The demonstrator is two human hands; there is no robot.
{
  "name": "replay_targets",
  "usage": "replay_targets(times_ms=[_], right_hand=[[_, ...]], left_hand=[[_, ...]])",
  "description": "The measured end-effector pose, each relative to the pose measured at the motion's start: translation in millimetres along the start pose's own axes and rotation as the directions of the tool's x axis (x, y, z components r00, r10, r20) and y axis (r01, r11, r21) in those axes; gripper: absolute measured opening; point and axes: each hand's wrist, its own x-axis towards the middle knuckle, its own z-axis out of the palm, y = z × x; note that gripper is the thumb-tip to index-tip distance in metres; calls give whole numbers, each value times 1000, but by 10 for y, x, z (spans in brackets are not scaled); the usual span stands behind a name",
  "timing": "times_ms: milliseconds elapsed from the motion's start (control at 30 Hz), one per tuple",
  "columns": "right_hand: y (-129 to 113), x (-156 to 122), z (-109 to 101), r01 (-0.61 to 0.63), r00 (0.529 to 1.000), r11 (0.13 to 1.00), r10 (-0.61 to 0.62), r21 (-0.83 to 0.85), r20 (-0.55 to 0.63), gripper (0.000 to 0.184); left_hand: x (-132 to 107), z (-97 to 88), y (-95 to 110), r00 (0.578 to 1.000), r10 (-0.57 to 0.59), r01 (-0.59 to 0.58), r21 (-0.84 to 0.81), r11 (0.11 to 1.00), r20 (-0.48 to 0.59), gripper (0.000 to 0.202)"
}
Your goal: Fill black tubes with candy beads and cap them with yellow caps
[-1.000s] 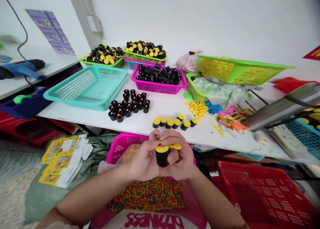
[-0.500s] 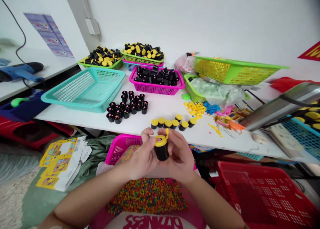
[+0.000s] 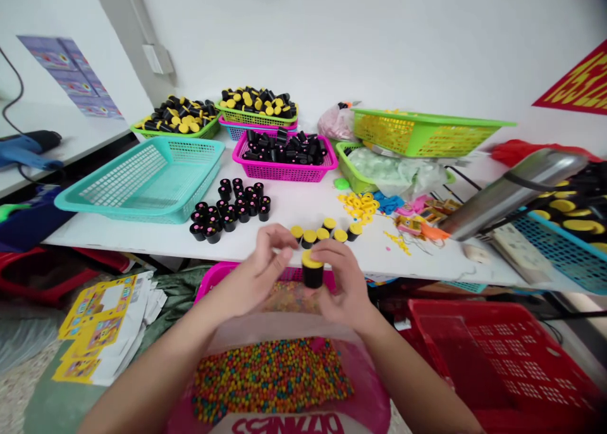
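My right hand (image 3: 342,282) grips a small black container with a yellow lid (image 3: 312,269), held upright just in front of the table's edge. My left hand (image 3: 258,272) hovers beside it, fingers loosely curled and apart, off the container. Behind the hands a short row of yellow-lidded containers (image 3: 325,230) stands on the white table (image 3: 294,209). Farther back on the left is a cluster of open black containers (image 3: 230,207). Below my hands a pink basket (image 3: 208,285) holds a clear bag of multicoloured candy beads (image 3: 272,377).
An empty teal basket (image 3: 142,181) sits at left. A pink basket of black containers (image 3: 284,152) and green baskets (image 3: 420,133) of capped ones stand at the back. Yellow rings (image 3: 360,204), a metal tool (image 3: 507,190) and a blue basket (image 3: 564,244) lie right. A red crate (image 3: 502,364) is below.
The yellow flip lid is now closed on the container. My left hand has come off it, and my right hand has carried it up and forward toward the row on the table.
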Motion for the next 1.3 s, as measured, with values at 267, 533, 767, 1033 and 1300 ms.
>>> replay_targets(times_ms=[267, 533, 767, 1033, 1300], right_hand=[[670, -382, -233, -177, 982, 926, 144, -335, -122, 27], [848, -420, -38, -174, 982, 739, 183, -651, -53, 41], [1149, -58, -659, -291, 955, 624, 234, -726, -182, 32], [1874, 119, -1248, -246, 812, 616, 552, -748, 188, 32], [1989, 150, -1194, -303, 778, 619, 599, -725, 187, 25]], left_hand=[[549, -366, -220, 930, 30, 314, 833, 456, -367, 30], [858, -237, -499, 903, 74, 413, 902, 127, -424, 34], [907, -218, -576, 903, 55, 421, 902, 101, -427, 34], [973, -245, -552, 881, 6, 468, 872, 147, -474, 30], [973, -376, -162, 879, -227, 472, 833, 289, -419, 37]])
